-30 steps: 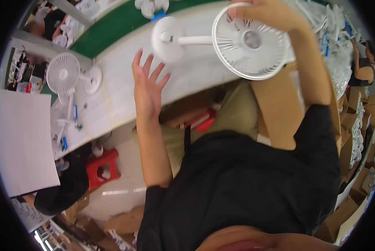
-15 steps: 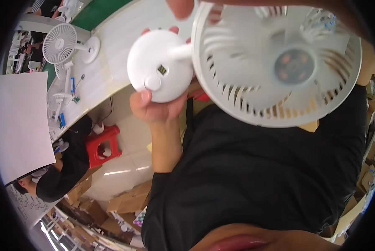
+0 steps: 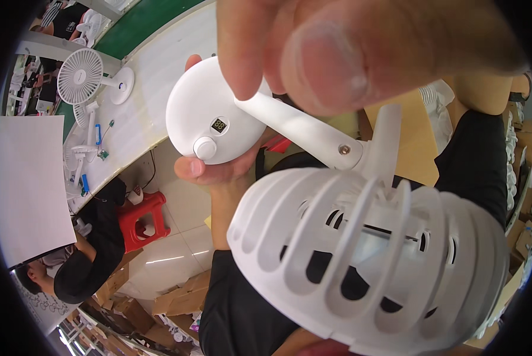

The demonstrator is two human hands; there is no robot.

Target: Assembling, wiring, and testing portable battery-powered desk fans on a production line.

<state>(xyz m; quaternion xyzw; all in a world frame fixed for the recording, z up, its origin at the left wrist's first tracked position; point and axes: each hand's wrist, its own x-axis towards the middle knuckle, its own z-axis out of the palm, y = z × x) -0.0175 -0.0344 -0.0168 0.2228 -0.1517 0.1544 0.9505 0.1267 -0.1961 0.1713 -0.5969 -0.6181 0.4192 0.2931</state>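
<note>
A white desk fan with a round base is held up in front of me. My left hand grips the base from below, its thumb on the rim beside a round knob and a small dark display. From the base a stem runs to a hinge with a metal screw, and the slatted fan head hangs tilted toward me. Large and close at the top, my right hand has loosely bent fingers over the stem's base end; nothing shows between them.
On the white bench at the left stands another white fan, with fan parts and blue cylinders near it. A white sheet blocks the left side. Below are a red stool, a co-worker's dark sleeve and cardboard boxes.
The fan head has swung downward, its slatted outside now showing instead of its round face. My right hand has come lower into view. The base has shifted slightly left and down.
</note>
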